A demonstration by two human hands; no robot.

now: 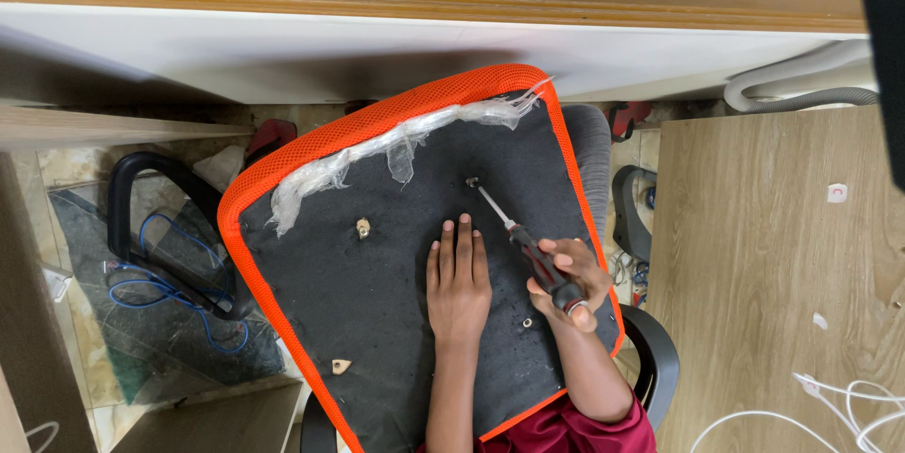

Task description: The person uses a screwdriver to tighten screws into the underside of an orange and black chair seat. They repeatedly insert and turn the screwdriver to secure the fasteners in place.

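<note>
The right hand (566,276) grips a screwdriver (523,241), its tip on a screw (471,182) in the upturned seat (377,293). The left hand (457,279) lies flat, fingers released, steadying it. Several other fittings, one (363,227) near the middle, seemingly await attention.

At the right of the frame you have a wooden surface (773,255) carrying white cables (830,406) at its lower right corner. At the left, the floor (85,321) holds a blue cable (160,283).
</note>
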